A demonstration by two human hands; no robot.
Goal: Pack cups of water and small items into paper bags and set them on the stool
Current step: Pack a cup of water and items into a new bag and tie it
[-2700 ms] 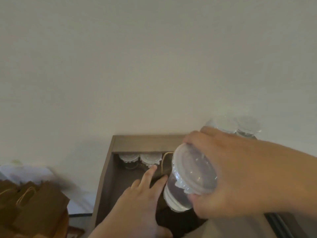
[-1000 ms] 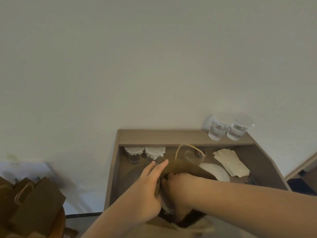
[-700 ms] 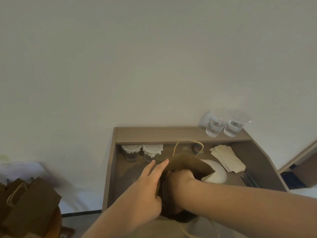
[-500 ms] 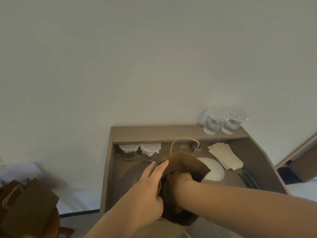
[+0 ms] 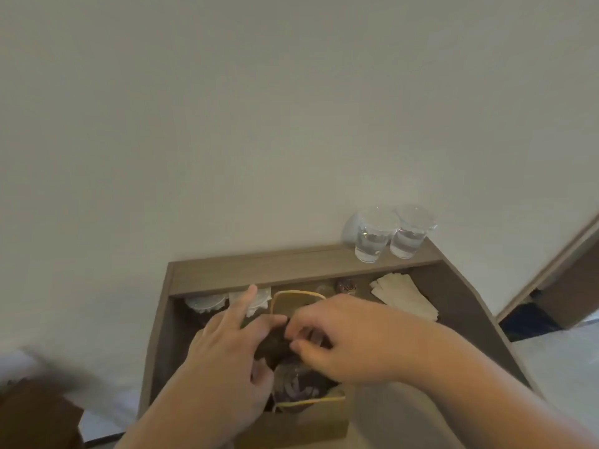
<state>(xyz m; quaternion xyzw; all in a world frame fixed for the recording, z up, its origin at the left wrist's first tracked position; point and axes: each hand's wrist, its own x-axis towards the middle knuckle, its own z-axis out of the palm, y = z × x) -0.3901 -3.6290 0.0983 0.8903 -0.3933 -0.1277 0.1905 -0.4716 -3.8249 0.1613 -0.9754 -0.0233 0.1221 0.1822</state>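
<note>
Paper bag (image 5: 301, 426) at bench (image 5: 259, 270) front edge, cup (image 5: 291, 384) inside. Your left hand (image 5: 227, 351) flat on rim; right hand (image 5: 350, 338) curled at mouth, grasp unclear. Bag floppy, water heavy: lift by twine handles (image 5: 308, 401), upright.

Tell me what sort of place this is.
Probably a plain indoor room used for packing: a wooden desk against a bare wall, cups of water on its shelf, napkins and a paper bag below.

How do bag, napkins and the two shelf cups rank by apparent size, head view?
1. bag, though it is nearest the camera.
2. napkins.
3. left cup and right cup: they look alike, unranked.
</note>
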